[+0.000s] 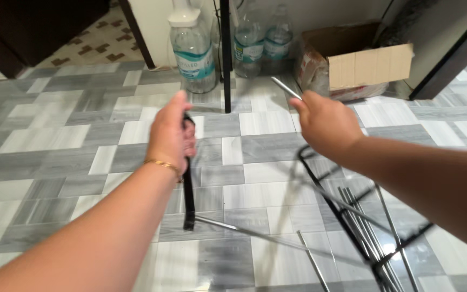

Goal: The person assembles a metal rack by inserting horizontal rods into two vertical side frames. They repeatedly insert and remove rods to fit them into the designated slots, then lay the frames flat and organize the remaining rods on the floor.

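- Left hand: closed round top of black bar; bar's long axis runs approx. vertical, lower end near tiled floor.
- Right hand: closed on silver rod, pointing up-left.
- Metal rack frame: low on floor, below/right of right hand.
- Rear: water bottles, cardboard box.

Both forearms are bare, with no sleeve showing up to the frame's lower edge. The left hand has 1 thin gold bracelet around the wrist, a slim chain-like band lying close against it. The right hand and its wrist show nothing worn, and both hands are ungloved.
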